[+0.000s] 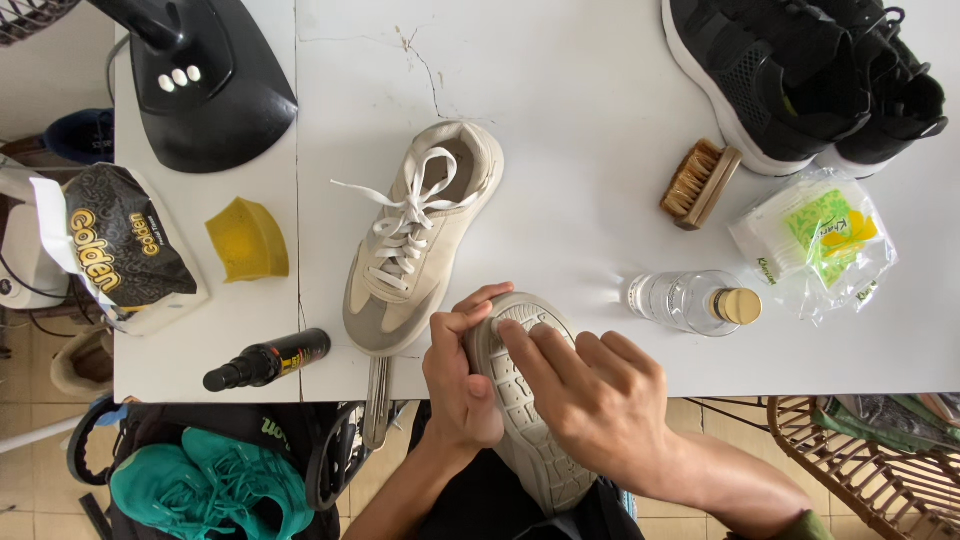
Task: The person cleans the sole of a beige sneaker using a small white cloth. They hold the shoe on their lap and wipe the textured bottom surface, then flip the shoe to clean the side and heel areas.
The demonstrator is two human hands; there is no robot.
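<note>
My left hand (459, 375) grips a beige sneaker (540, 450) turned sole-up at the table's near edge, toe pointing away from me. My right hand (590, 395) lies on top of the grey ribbed sole, its fingertips pressed on the toe end; whether anything is under the fingers is hidden. The matching beige sneaker (420, 235) with white laces rests upright on the white table (580, 100), just beyond my hands.
A clear bottle with a gold cap (695, 300) lies to the right, near a wooden brush (700, 183), a plastic packet (820, 245) and black sneakers (800, 75). To the left are a black spray bottle (268, 360), a yellow sponge (247, 240), a bag (120, 245) and a black fan base (205, 85). Teal shoes (215, 490) lie on the floor.
</note>
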